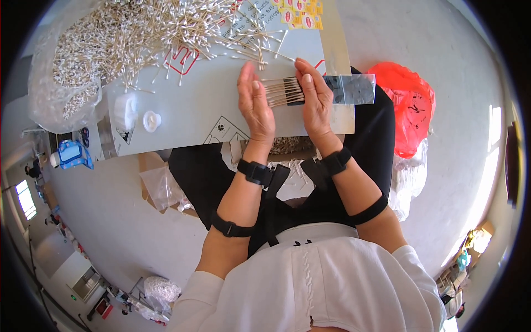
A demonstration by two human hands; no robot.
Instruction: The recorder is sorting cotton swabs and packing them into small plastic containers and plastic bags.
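Observation:
A row of cotton swabs (281, 93) lies crosswise between my two hands, over the table near its front edge. My left hand (258, 108) is at the swabs' left ends, its fingers fairly straight and the thumb alongside. At their right ends is my right hand (317, 105), thumb against the bent fingers. The swabs seem held between both hands; the inner sides of the palms are hidden. Partly behind my right hand, a clear and dark plastic bag (354, 89) sticks out past the table's right edge. Loose swabs (260, 55) lie just beyond the hands.
A big pile of cotton swabs (160, 25) spreads from a clear bag (41, 105) across the table's far left. Small yellow packets (301, 14) lie at the back. A white container (125, 110) and round white cap (151, 121) stand left. A red bag (406, 105) sits right.

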